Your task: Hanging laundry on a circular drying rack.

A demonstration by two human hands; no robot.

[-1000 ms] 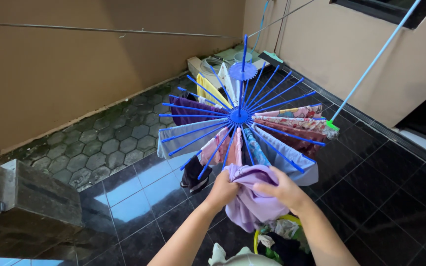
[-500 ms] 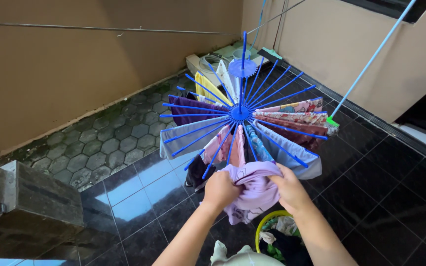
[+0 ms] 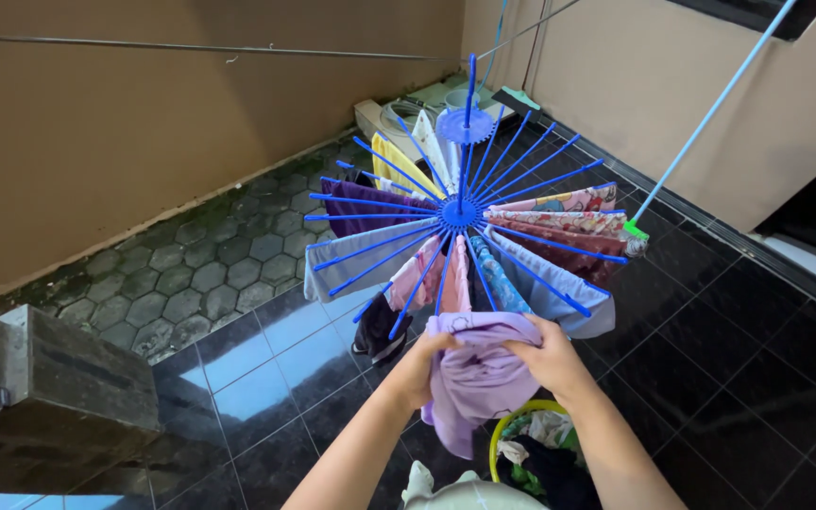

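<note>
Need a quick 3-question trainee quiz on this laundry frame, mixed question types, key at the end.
1. True or false: both hands grip the lilac garment.
2. The blue radial drying rack has its hub where, relative to the hands? A) above and beyond them B) below them C) to their far left
3. What sits on the floor under the right hand?

Key
1. True: the left hand and the right hand each hold an upper edge of it.
2. A
3. A yellow-rimmed basket holding more laundry.
</note>
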